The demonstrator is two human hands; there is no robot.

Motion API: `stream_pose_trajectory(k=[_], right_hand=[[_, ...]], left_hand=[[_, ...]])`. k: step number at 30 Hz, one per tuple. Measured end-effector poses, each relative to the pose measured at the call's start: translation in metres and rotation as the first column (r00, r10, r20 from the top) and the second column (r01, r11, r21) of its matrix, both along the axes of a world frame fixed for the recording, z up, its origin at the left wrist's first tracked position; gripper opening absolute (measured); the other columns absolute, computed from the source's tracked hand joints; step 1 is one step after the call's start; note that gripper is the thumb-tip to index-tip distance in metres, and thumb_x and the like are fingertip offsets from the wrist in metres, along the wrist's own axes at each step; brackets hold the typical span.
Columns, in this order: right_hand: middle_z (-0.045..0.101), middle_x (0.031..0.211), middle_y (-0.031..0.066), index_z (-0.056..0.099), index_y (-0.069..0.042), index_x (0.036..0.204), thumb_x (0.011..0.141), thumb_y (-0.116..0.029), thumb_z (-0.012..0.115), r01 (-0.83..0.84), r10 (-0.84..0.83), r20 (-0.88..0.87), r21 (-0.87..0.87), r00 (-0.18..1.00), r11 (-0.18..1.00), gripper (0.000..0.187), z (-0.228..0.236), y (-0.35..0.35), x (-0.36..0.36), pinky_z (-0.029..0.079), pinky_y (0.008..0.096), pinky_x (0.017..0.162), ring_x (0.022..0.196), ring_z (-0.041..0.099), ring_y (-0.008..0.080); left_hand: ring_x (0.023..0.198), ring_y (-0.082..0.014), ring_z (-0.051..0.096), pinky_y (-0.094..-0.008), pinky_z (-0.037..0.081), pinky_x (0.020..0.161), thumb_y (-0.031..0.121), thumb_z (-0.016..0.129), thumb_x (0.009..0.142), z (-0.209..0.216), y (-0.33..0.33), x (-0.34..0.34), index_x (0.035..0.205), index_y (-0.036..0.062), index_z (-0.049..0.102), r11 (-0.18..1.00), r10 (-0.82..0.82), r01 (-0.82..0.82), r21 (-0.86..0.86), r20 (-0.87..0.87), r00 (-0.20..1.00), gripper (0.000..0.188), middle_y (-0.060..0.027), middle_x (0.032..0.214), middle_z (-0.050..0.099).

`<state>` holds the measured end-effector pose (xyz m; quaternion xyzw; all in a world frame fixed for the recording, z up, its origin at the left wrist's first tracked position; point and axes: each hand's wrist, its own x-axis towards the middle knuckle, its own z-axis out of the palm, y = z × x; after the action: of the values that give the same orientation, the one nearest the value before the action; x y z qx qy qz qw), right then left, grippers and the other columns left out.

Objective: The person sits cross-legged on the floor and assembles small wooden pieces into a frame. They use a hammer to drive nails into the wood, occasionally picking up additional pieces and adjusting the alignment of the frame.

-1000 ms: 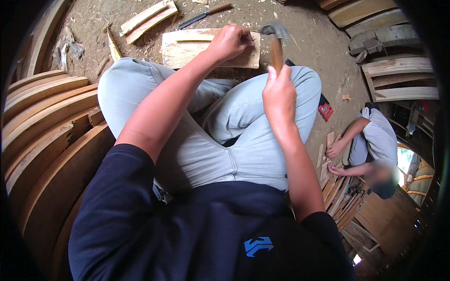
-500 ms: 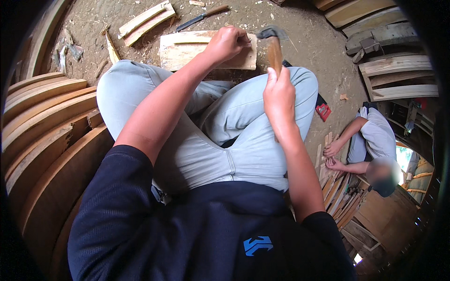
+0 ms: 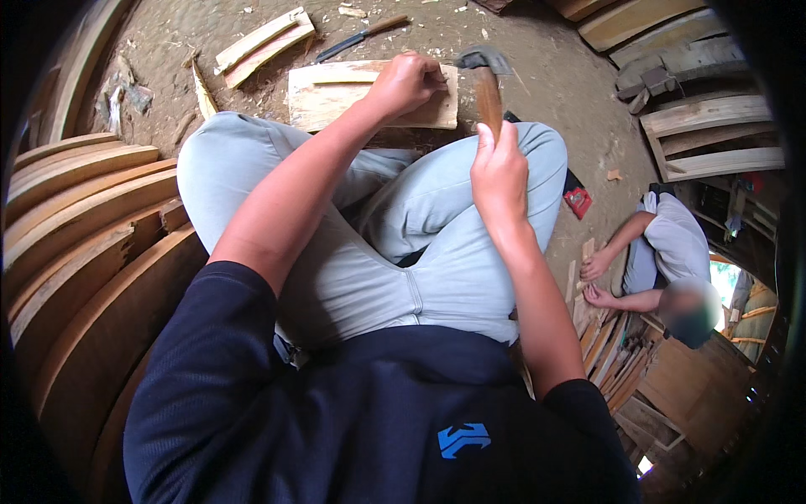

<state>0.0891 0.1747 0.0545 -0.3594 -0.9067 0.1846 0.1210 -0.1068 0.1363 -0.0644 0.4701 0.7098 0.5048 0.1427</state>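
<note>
My right hand grips the wooden handle of a hammer above my right knee. The hammer's dark metal head, a little blurred, is raised just right of a pale wooden board. That board lies on the ground in front of my crossed legs, with a narrow wooden strip on its far side. Over the board's right part is my left hand, its fingers curled in a pinch. Whatever is between those fingers is too small or hidden to make out.
A knife and split wood pieces lie beyond the board. Curved planks are stacked at my left, more timber at the far right. A red-ended tool lies by my right knee. Another person handles wood strips at right.
The hammer head has shifted very slightly, with my right hand still on the handle. My left hand stays over the board in the same pinch.
</note>
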Motion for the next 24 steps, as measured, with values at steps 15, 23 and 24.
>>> stream_pose_trajectory(k=[15,23,24], right_hand=[[0.063,0.077,0.0329,0.048,0.002,0.103,0.103,-0.027,0.053,0.022,-0.022,0.000,0.010,1.000,1.000,0.029,0.000,-0.012,-0.008,0.045,0.0610,0.062,0.078,0.062,0.0539],[0.063,0.078,0.0337,0.050,0.002,0.101,0.104,-0.027,0.052,0.099,-0.098,0.016,-0.073,0.995,0.992,0.030,-0.008,-0.003,0.003,0.046,0.0603,0.063,0.080,0.062,0.0545],[0.063,0.078,0.0337,0.050,0.003,0.102,0.104,-0.028,0.052,0.099,-0.097,0.018,-0.085,0.995,0.992,0.030,-0.006,-0.002,0.003,0.046,0.0603,0.063,0.080,0.062,0.0545]], left_hand=[[0.087,-0.0361,0.069,-0.0434,0.055,0.076,0.003,0.070,0.077,-0.004,-0.001,0.004,0.089,0.0019,0.070,0.998,0.067,-0.067,-0.011,-0.066,0.996,0.012,-0.0174,0.088,0.071],[0.087,-0.0369,0.069,-0.0447,0.055,0.078,0.006,0.068,0.083,-0.001,0.001,0.004,0.092,0.0032,0.070,0.998,0.049,-0.052,-0.039,-0.062,0.997,0.009,-0.0175,0.089,0.072],[0.087,-0.0367,0.070,-0.0447,0.055,0.077,0.007,0.068,0.085,-0.002,0.000,0.002,0.093,0.0032,0.071,0.997,0.045,-0.048,-0.053,-0.054,0.998,0.009,-0.0177,0.089,0.072]])
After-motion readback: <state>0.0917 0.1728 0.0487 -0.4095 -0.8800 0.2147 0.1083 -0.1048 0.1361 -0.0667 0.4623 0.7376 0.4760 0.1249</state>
